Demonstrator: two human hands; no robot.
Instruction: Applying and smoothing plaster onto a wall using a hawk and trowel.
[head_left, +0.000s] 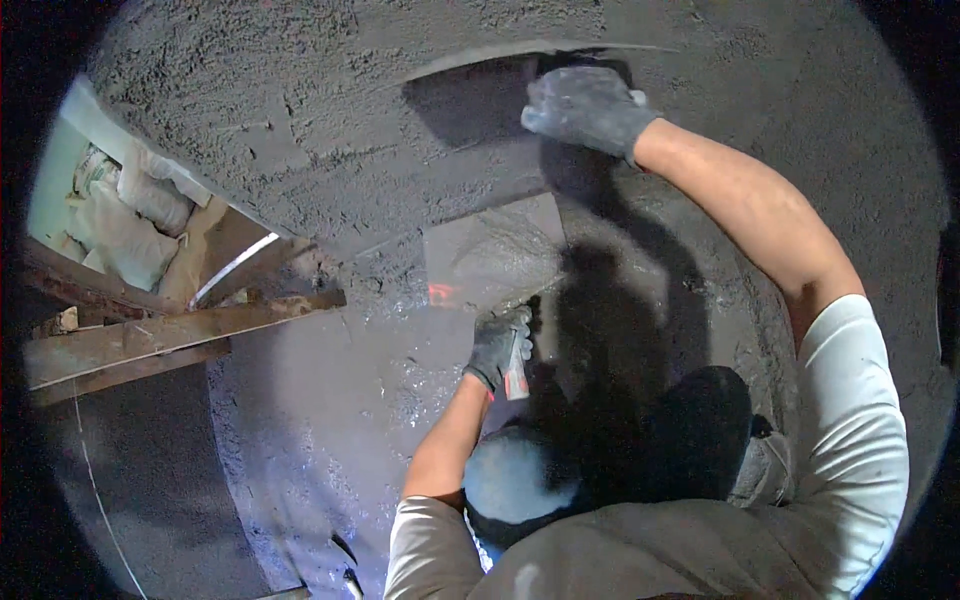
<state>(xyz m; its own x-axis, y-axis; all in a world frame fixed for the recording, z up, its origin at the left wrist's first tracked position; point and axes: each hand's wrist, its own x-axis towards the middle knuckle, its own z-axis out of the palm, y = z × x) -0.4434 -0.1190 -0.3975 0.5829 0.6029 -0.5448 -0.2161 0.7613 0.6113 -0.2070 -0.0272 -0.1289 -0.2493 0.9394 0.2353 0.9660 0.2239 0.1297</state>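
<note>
My right hand [585, 108], in a grey glove, is closed on a long plastering trowel [520, 50] at the top of the view. The trowel's thin pale edge lies along a rough grey coat of wet plaster [300, 110]; its grip is hidden by the hand. Lower down, my gloved left hand [500, 345] is wrapped round the pale, red-marked handle of a square flat trowel [495, 250]. Wet grey material smears that plate, mostly toward its right side. The two tools are apart, the square one below the long one.
Wooden beams [140, 345] jut in at the left, beneath an opening with stacked pale sacks [130, 220]. A smoother wet grey surface [330, 400] spreads below the square trowel. A dark shadow [620, 320] falls right of my left hand. A small dark object [343, 547] lies lower left.
</note>
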